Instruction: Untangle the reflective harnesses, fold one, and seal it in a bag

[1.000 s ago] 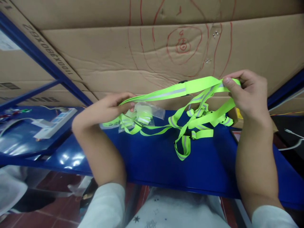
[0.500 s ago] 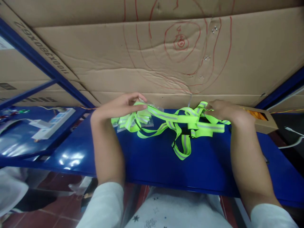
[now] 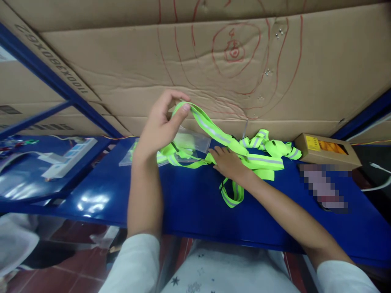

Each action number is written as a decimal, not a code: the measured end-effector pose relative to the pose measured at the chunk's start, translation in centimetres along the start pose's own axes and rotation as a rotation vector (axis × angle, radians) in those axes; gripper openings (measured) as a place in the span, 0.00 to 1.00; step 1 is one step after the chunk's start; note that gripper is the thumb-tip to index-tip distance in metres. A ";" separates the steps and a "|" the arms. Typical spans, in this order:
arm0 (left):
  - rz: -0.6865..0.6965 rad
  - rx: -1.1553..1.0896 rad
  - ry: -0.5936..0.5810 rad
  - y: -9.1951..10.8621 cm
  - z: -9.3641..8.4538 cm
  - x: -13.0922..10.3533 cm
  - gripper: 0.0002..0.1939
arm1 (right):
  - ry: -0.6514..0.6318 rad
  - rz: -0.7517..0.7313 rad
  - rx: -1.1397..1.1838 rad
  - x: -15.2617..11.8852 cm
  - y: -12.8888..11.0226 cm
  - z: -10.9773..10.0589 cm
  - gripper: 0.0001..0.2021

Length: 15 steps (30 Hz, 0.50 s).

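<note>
Neon green reflective straps (image 3: pixel 264 161) with a grey stripe lie tangled over the blue table. My left hand (image 3: pixel 161 126) is raised at the left of the tangle, pinching one strap between thumb and fingers. That strap slopes down to the right from my fingertips. My right hand (image 3: pixel 227 162) is low on the middle of the straps, palm down, its fingers curled around them. A small loop hangs toward me below my right hand. Under and beside my left hand lies a clear plastic bag (image 3: pixel 198 142) with more green strap by it.
Cardboard (image 3: pixel 122 65) with red rings stands behind the blue table (image 3: pixel 195 211). A small brown box (image 3: pixel 351 156) and a pixelated flat object (image 3: pixel 324 187) are right; a white power strip (image 3: pixel 71 158) is left.
My left hand has risen, lifting a strap. My right hand has moved left from the far end of the straps to their middle, uncovering the box and the flat object.
</note>
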<state>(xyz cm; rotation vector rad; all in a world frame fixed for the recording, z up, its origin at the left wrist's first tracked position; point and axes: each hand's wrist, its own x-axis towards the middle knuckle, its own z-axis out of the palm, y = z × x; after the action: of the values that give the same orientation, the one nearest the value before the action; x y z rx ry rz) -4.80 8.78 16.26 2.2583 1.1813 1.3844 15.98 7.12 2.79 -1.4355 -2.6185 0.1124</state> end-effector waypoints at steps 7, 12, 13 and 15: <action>0.091 0.289 0.135 0.9 -1.9 -0.6 0.19 | -0.199 -0.045 0.108 0.0 3.3 -1.0 0.26; 0.131 0.470 0.418 1.0 -3.3 -1.3 0.17 | -0.287 -0.024 0.135 0.1 5.5 -2.1 0.23; 0.143 0.497 0.503 0.9 -4.0 -1.6 0.17 | -0.305 -0.008 0.145 0.1 5.9 -2.1 0.24; 0.127 0.516 0.567 0.4 -6.2 -2.0 0.20 | -0.329 0.018 0.177 0.2 6.6 -2.1 0.25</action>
<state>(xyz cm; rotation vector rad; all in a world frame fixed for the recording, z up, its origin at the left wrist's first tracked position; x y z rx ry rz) -10.21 5.85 18.45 2.3584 1.7657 2.0576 21.68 10.84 4.00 -1.4881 -2.7581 0.6155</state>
